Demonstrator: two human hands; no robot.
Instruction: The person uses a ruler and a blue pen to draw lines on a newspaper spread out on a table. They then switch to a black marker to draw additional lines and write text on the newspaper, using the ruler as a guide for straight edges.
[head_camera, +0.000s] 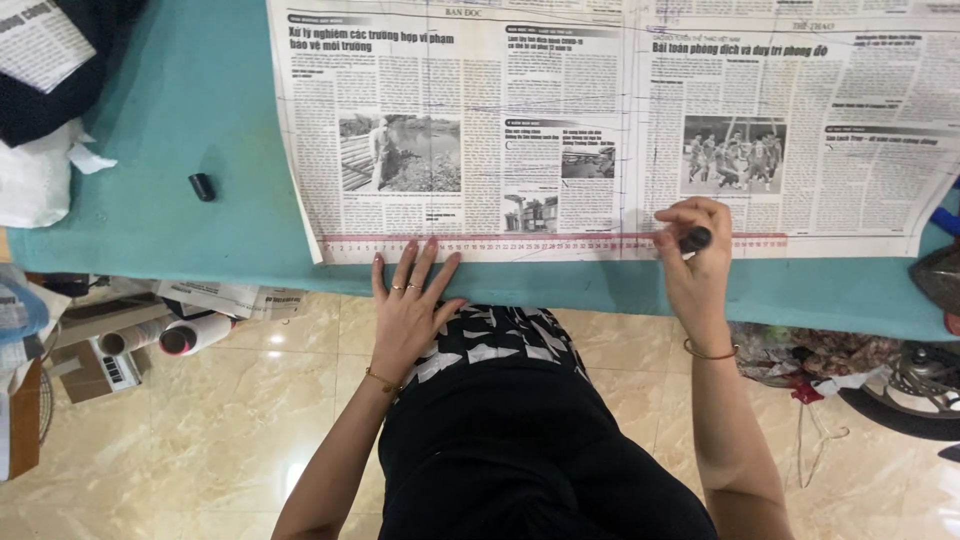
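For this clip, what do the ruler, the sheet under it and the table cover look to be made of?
Ruler: probably clear plastic, since print shows through its reddish scale.
Sheet: newsprint, thin matte paper with a centre fold.
Table cover: teal, matte, softly creased, so likely cloth or felt.

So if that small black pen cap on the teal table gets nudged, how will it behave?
The pen cap looks short and cylindrical, so it would probably roll if tipped, though it seems to stand on end now. It is likely very light. The teal table around it looks smooth, so it may skid easily.
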